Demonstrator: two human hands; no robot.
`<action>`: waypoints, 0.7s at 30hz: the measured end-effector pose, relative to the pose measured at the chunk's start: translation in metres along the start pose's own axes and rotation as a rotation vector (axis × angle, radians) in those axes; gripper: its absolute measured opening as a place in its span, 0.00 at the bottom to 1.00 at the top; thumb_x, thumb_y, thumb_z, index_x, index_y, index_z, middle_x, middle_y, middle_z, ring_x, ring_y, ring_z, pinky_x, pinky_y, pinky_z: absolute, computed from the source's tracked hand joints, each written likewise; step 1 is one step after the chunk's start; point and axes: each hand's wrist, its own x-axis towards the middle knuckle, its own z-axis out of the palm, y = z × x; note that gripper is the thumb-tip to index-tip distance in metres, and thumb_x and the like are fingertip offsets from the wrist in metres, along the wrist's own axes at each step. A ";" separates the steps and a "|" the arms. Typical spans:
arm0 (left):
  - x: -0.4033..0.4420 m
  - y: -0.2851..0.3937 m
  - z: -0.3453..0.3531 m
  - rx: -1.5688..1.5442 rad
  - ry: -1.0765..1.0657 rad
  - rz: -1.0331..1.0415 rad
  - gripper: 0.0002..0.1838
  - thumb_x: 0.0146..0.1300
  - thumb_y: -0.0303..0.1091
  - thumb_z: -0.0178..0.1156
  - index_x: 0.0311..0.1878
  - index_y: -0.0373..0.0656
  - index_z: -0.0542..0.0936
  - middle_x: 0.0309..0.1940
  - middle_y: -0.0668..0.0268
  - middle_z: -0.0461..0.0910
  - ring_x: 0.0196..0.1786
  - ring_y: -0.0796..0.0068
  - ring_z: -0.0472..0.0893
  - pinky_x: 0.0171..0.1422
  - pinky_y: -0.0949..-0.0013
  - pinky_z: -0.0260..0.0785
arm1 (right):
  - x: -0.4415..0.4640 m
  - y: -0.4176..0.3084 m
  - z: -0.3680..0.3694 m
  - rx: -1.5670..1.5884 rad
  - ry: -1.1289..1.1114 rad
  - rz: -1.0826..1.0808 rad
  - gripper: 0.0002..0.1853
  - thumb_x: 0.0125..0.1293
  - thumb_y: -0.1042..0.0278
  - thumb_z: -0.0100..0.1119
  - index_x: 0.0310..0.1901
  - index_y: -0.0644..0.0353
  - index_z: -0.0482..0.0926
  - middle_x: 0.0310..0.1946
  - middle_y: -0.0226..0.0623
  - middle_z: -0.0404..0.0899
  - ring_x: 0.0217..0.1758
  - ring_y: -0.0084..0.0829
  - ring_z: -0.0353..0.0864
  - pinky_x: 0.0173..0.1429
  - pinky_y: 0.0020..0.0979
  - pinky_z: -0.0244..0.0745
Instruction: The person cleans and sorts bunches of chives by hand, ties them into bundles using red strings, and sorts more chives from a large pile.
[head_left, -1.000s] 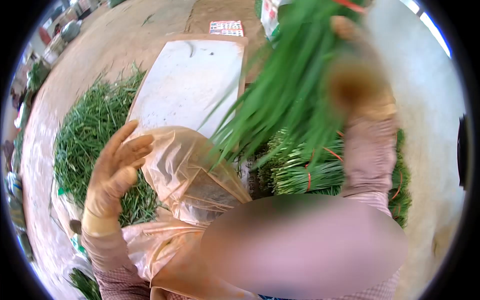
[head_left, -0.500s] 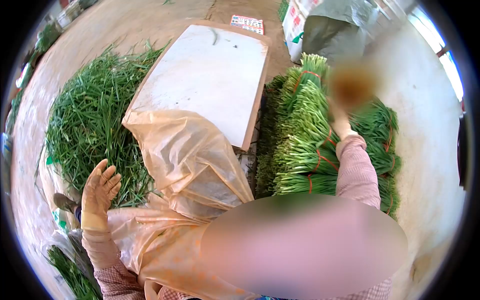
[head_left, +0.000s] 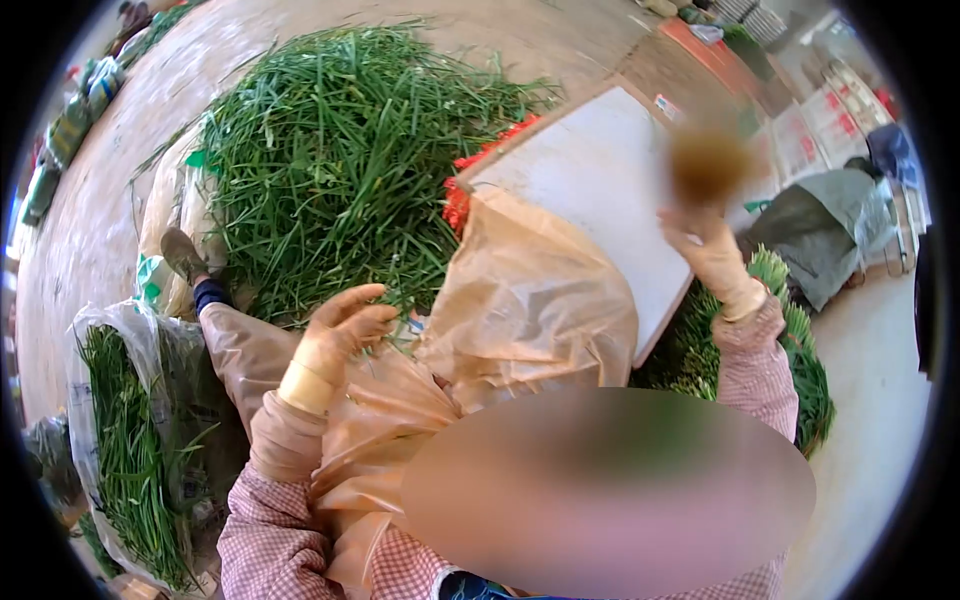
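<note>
My left hand [head_left: 350, 325], in a dirty cream glove, is at the near edge of a large heap of loose green stalks [head_left: 330, 150]. Its fingers are apart and bent forward, with nothing seen in them. My right hand [head_left: 705, 245], gloved too, hangs over the right side of a white board [head_left: 590, 180], partly behind a brown blur; its visible fingers are spread and hold nothing. Beyond that wrist lie stacked green bundles [head_left: 800, 340], partly hidden by my arm. A translucent orange plastic sheet [head_left: 530, 290] covers my lap and the board's near edge.
Red ties [head_left: 457, 205] stick out beside the board's left edge. A clear bag [head_left: 125, 440] of green stalks stands at the lower left, near my shoe [head_left: 183, 254]. At the right are a dark grey cover [head_left: 815, 235] and white boxes [head_left: 830, 120]. Blurred ovals hide the lower middle.
The view has swung left. My right hand held up a green bunch, placed it on the stack, let go, and is now over the board. My left hand has moved to the heap's near edge.
</note>
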 end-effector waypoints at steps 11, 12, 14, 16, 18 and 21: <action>0.084 -0.067 0.037 0.013 -0.349 0.271 0.25 0.66 0.35 0.59 0.65 0.40 0.69 0.60 0.55 0.73 0.64 0.66 0.71 0.65 0.69 0.65 | 0.104 -0.090 0.207 -0.302 -1.629 0.271 0.26 0.68 0.42 0.51 0.53 0.56 0.79 0.50 0.41 0.80 0.56 0.36 0.76 0.62 0.37 0.67; 0.087 -0.092 0.042 -0.123 -0.476 0.141 0.25 0.66 0.39 0.59 0.64 0.41 0.69 0.58 0.54 0.75 0.63 0.65 0.73 0.64 0.69 0.66 | 0.105 -0.083 0.210 -0.135 -1.615 0.370 0.24 0.64 0.45 0.56 0.51 0.56 0.80 0.45 0.40 0.82 0.49 0.37 0.79 0.56 0.37 0.70; 0.074 -0.099 0.044 0.301 -0.394 0.115 0.25 0.64 0.44 0.60 0.61 0.42 0.73 0.49 0.54 0.80 0.54 0.64 0.79 0.57 0.69 0.71 | 0.112 -0.087 0.225 -0.393 -1.643 0.035 0.21 0.59 0.51 0.61 0.47 0.57 0.81 0.39 0.42 0.83 0.45 0.39 0.80 0.52 0.37 0.72; 0.078 -0.118 0.047 0.179 -0.308 0.002 0.21 0.62 0.46 0.61 0.53 0.44 0.78 0.38 0.57 0.83 0.42 0.65 0.83 0.48 0.67 0.74 | 0.110 -0.086 0.242 -0.339 -1.523 -0.061 0.15 0.61 0.59 0.56 0.45 0.59 0.79 0.38 0.47 0.82 0.44 0.43 0.81 0.50 0.39 0.73; 0.080 -0.109 0.037 0.242 -0.195 -0.101 0.17 0.61 0.46 0.62 0.46 0.44 0.81 0.32 0.60 0.84 0.36 0.66 0.83 0.43 0.65 0.74 | 0.111 -0.086 0.264 -0.501 -1.361 -0.509 0.11 0.58 0.62 0.56 0.38 0.57 0.80 0.30 0.43 0.82 0.37 0.48 0.82 0.43 0.44 0.76; 0.087 -0.108 0.023 0.396 -0.162 -0.012 0.15 0.60 0.45 0.62 0.43 0.43 0.82 0.31 0.56 0.83 0.36 0.58 0.83 0.42 0.61 0.74 | 0.120 -0.076 0.301 -0.771 -1.455 -0.626 0.11 0.57 0.61 0.57 0.39 0.54 0.82 0.30 0.42 0.83 0.36 0.46 0.83 0.42 0.41 0.77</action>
